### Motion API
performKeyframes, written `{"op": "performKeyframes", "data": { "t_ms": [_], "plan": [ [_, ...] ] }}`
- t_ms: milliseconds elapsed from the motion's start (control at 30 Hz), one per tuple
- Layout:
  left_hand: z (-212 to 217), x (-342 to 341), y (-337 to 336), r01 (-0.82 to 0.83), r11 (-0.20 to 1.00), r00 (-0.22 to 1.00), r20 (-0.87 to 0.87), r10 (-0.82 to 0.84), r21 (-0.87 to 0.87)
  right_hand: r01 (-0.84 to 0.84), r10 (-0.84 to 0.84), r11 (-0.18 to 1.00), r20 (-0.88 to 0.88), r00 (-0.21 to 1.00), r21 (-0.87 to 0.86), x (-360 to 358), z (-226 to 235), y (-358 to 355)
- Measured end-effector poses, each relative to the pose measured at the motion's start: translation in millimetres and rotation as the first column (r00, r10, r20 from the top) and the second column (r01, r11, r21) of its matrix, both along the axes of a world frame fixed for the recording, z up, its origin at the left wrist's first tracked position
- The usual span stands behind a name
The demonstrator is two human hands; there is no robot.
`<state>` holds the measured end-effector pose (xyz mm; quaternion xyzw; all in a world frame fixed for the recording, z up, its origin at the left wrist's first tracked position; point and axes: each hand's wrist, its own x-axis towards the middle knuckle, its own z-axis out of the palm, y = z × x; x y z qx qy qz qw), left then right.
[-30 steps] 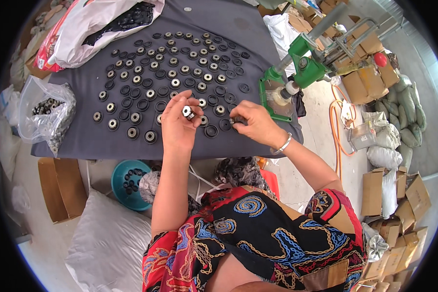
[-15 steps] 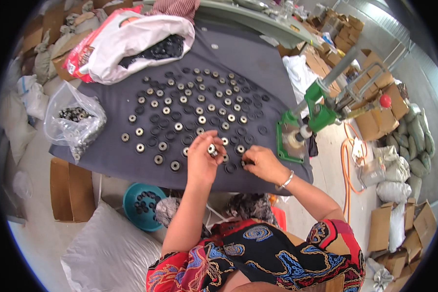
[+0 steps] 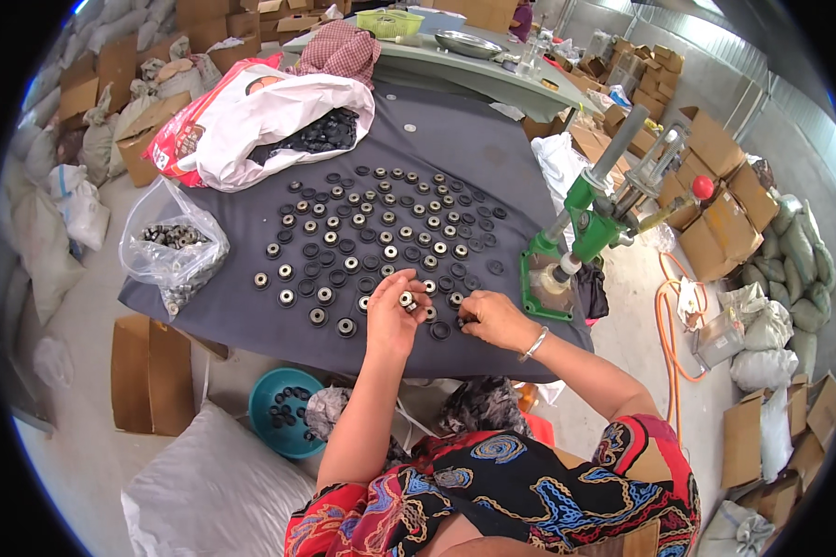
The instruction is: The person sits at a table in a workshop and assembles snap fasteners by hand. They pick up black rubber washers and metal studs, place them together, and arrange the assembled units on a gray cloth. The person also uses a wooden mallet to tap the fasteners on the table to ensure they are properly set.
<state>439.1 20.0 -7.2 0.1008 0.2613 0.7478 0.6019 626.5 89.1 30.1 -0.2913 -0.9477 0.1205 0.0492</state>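
Below the worktop's (image 3: 464, 121) near edge, a teal basin (image 3: 262, 408) holds black pieces. Above that edge, the left hand (image 3: 397, 318) curls its fingers around small metal bushings (image 3: 408, 300). Beside it, the right hand (image 3: 492, 320) has its fingertips drawn in at a dark piece; whether they grip it, I cannot tell. The step looks like seating bushings in black rings (image 3: 439, 330), spread beyond, many already filled; the next move seems to call for a bushing centred over a bare ring. Rightward stands a green hand press (image 3: 585, 227).
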Motion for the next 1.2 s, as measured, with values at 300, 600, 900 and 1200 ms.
{"op": "performKeyframes", "data": {
  "t_ms": [300,600,900,1200],
  "plan": [
    [-1.1,8.9,-1.8,0.17,0.977,0.985,0.002,-0.172,0.128,-0.081,0.222,0.902,-0.295,0.929,0.425,-37.1,44.3,-37.8],
    [5.1,22.7,-4.6,0.065,0.998,0.982,-0.176,-0.066,-0.008,-0.12,0.198,0.892,-0.137,0.971,0.435,-51.6,19.7,-36.3],
    [10.7,32.3,-5.9,0.034,0.997,0.871,-0.491,0.003,0.066,0.053,-0.017,0.992,-0.294,0.956,0.115,-48.8,20.7,-31.0],
    [3.8,22.4,2.6,0.031,0.999,0.968,-0.249,-0.027,0.015,0.219,-0.19,0.976,-0.563,0.804,-0.016,-18.4,42.1,19.3]
  ]
}}
